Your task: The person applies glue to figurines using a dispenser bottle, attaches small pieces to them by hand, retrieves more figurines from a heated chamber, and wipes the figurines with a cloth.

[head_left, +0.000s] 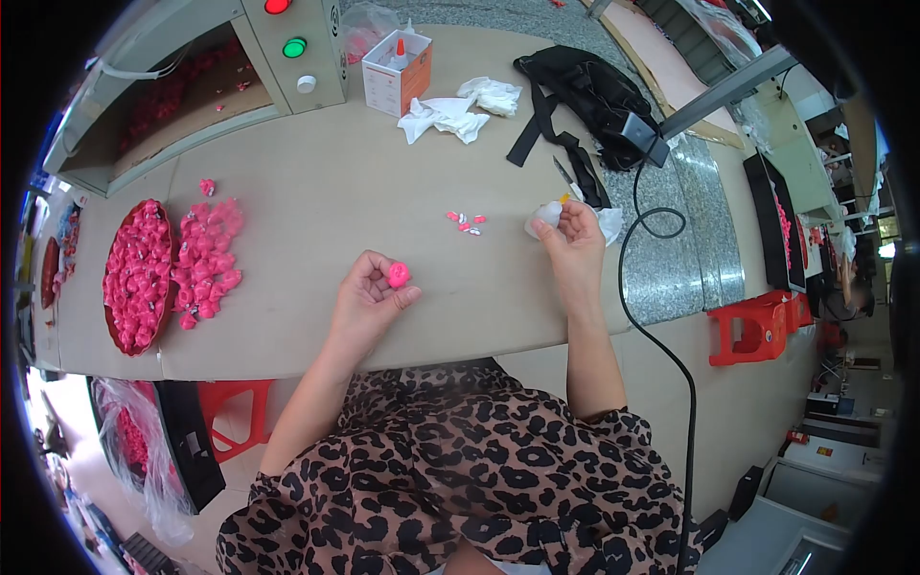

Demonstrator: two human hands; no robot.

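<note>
Leopard-print top [460, 470] nearest. Left hand [372, 292] part-curled, pink piece [400, 275] at fingertips, over table [316, 201]. Right hand [573, 240] closed on white bottle [543, 217]. Small pink-and-silver bits [467, 223] between.

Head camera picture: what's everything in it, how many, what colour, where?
Table: 1, beige, middle
Machine: 1, grey, far left
Round tray: 1, brown, left
Pink pieces: many, pink, in and beside tray
Small bits: several, pink and silver, centre
Box: 1, white and orange, far edge
Bottle: 1, whitish, in box
Tissues: 2+, white, near box
Bag: 1, black, far right
Pointed tool: 1, grey, near bag
Cable: 1, black, right
Stools: 2+, red, floor
Crate: 1, black, below left
Squeeze bottle: 1, white, in right hand
Pink ball: 1, pink, in left hand
Farther things: too blurry
Leopard-print top: 1, brown, bottom
Left hand: 1, bare, centre
Right hand: 1, bare, centre right
</note>
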